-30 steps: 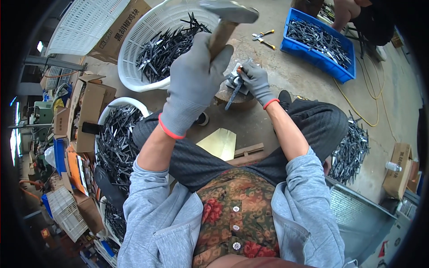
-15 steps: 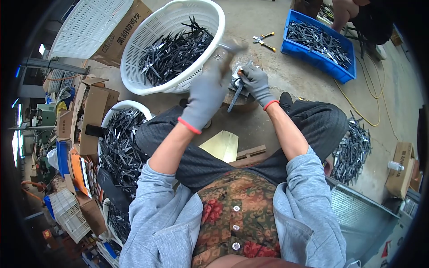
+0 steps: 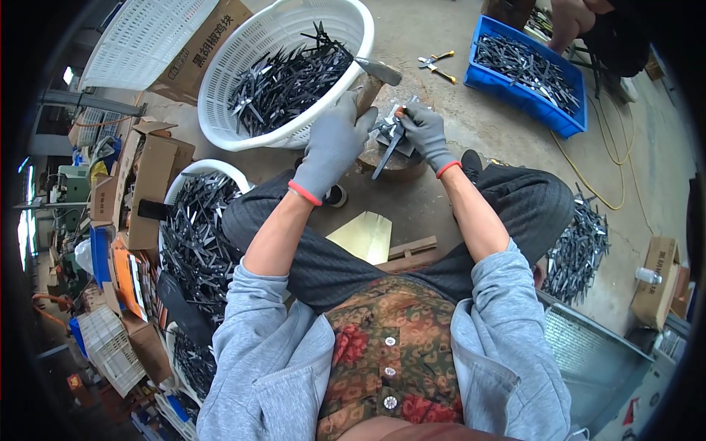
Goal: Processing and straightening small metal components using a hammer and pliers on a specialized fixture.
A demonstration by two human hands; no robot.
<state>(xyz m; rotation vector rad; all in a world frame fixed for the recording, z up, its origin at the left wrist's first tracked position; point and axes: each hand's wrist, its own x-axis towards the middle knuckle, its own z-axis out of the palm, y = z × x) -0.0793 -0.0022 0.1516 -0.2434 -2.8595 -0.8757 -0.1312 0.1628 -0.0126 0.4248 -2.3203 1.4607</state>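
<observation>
Grey-gloved left grip [image 3: 334, 140] clenched wooden-handled metal hammer [image 3: 378, 72] | grey-gloved right grip [image 3: 427, 134] pinched long dark metal blade [image 3: 387, 156] over round brown block [image 3: 403, 172] | good control likely needed blade steady, right grip clear of hammer

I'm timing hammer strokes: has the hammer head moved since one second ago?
Yes. Against the pliers, the hammer head has come down in the picture, from above their level to roughly level with them.
</observation>
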